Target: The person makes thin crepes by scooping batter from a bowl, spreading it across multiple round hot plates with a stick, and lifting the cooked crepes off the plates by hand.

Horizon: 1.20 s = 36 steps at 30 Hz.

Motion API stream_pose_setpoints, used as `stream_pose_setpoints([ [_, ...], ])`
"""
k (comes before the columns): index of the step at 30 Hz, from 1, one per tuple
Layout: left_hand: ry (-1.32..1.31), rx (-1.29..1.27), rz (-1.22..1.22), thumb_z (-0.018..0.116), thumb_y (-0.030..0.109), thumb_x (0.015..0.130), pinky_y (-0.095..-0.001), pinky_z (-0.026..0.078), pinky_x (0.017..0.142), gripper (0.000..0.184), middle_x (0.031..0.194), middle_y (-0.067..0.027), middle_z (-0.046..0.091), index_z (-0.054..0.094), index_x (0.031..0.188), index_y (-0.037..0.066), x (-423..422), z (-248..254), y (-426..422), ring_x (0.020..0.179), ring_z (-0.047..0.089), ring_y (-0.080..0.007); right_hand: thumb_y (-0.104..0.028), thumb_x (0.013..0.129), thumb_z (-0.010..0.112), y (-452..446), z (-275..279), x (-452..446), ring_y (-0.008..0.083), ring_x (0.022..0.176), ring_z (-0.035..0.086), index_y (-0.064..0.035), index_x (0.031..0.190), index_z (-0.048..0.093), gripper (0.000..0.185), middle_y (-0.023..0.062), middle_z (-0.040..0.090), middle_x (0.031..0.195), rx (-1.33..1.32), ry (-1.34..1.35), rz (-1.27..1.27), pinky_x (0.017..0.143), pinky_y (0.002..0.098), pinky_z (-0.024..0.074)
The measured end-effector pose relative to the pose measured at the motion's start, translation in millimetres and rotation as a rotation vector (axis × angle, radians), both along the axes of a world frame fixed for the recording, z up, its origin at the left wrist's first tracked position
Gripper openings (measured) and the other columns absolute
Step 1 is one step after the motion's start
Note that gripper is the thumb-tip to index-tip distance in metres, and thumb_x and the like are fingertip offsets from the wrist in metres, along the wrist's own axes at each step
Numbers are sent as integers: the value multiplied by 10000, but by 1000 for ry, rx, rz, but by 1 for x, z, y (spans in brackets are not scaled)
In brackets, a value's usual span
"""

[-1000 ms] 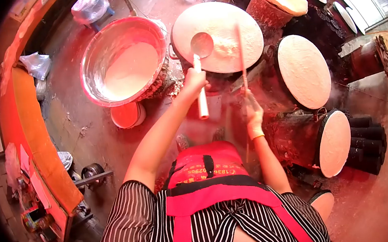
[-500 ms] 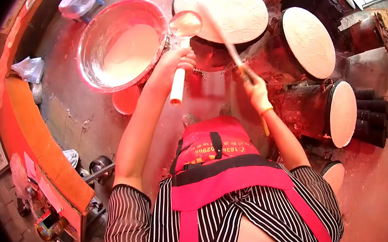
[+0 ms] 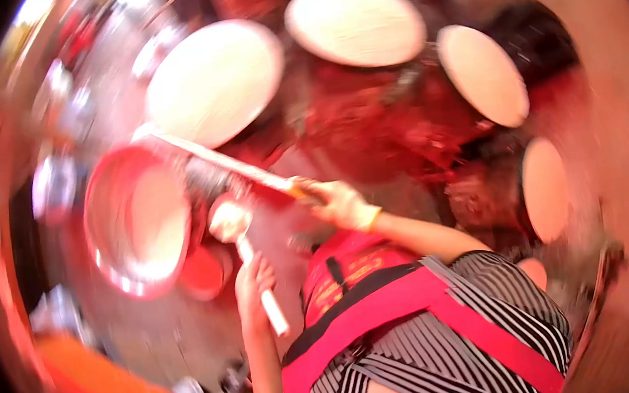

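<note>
My left hand is closed round the white handle of a round ladle, whose bowl points away from me. In my right hand is the dark grip of a long, flat, pale spatula. The blade slants to the upper left, its far end near the edge of a round griddle coated in pale batter. Left of the ladle stands a large basin holding pale batter. Motion blurs the view.
Two more coated griddles stand ahead, one in the middle and one at the right. Another is low at the right. A red bucket sits beside the basin. An orange tabletop lies at the lower left.
The whole view has turned right, so griddles and basin appear farther left. The ladle has come down nearer my body. The spatula has swung from nearly upright to slanting left. Both tools are still held.
</note>
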<state>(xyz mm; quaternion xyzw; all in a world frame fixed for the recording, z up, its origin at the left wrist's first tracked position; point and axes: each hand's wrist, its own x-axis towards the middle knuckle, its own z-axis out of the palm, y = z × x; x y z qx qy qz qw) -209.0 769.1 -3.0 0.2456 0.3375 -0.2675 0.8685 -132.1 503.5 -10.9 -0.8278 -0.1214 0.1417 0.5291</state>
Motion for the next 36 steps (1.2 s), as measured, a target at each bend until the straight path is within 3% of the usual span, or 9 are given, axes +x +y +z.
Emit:
stream_pose_setpoints([
  [1, -4, 198, -61, 497, 66, 934, -155, 234, 355, 174, 636, 30, 345, 373, 814, 82, 4, 13, -18, 454, 293, -27, -341, 844, 597, -10, -5, 1, 356, 987, 597, -110, 1274, 506, 497, 216, 578, 1116, 86, -94, -191, 833, 411, 471],
  [2, -45, 149, -79, 498, 68, 933, -151, 236, 358, 186, 636, 32, 343, 367, 803, 85, 6, 10, -32, 455, 292, -26, -379, 833, 604, -24, -1, 2, 357, 1032, 576, -91, 1289, 490, 551, 221, 561, 1159, 147, -143, -319, 867, 410, 457],
  [4, -58, 295, -170, 492, 72, 929, -153, 242, 355, 187, 638, 28, 341, 365, 792, 83, 12, 19, -75, 471, 304, -26, -357, 826, 575, -72, 0, 3, 380, 986, 577, -75, 1131, 570, 416, 204, 613, 1051, -1, -62, -400, 841, 435, 458],
  [9, 254, -304, -212, 456, 87, 947, -167, 287, 365, 122, 700, -18, 380, 418, 877, -6, 43, -9, -178, 474, 307, -57, -314, 837, 537, -258, 23, -59, 370, 828, 598, -99, 893, 579, 226, 171, 627, 826, -446, -57, -600, 702, 480, 467],
  [18, 201, -287, -578, 432, 89, 960, -174, 307, 371, 173, 740, -25, 374, 448, 1070, -43, 77, 48, -409, 503, 326, -62, -240, 859, 524, -531, 2, -203, 363, 733, 613, -67, 903, 536, 179, 182, 618, 790, -897, 50, -1322, 635, 452, 490],
  [27, 15, -275, -1185, 454, 104, 957, -146, 259, 357, 227, 738, 0, 379, 469, 1139, -30, 119, 90, -568, 510, 311, -36, -176, 850, 497, -568, -6, -318, 344, 776, 624, -45, 889, 594, 168, 201, 640, 854, -698, 280, -1903, 686, 440, 470],
  [29, -189, -106, -1313, 452, 118, 964, -145, 234, 369, 216, 726, 11, 382, 488, 1122, -25, 120, 86, -596, 509, 307, -26, -145, 844, 504, -532, 0, -305, 323, 821, 632, -25, 941, 583, 173, 180, 642, 887, -345, 167, -2008, 702, 408, 482],
  [31, -274, -9, -1418, 496, 231, 961, -147, 205, 377, 251, 703, 16, 388, 510, 1081, 10, 113, 87, -623, 500, 302, -16, -148, 843, 518, -492, 34, -272, 311, 867, 635, -30, 993, 580, 201, 168, 642, 933, -552, 124, -1832, 724, 385, 496],
  [36, -519, 252, -1628, 541, 279, 937, -155, 202, 374, 256, 702, 19, 416, 532, 1056, 52, 87, 80, -668, 461, 288, -23, -176, 819, 582, -422, 77, -166, 372, 907, 597, -74, 1071, 596, 272, 191, 626, 971, -203, -103, -1545, 792, 410, 489],
])
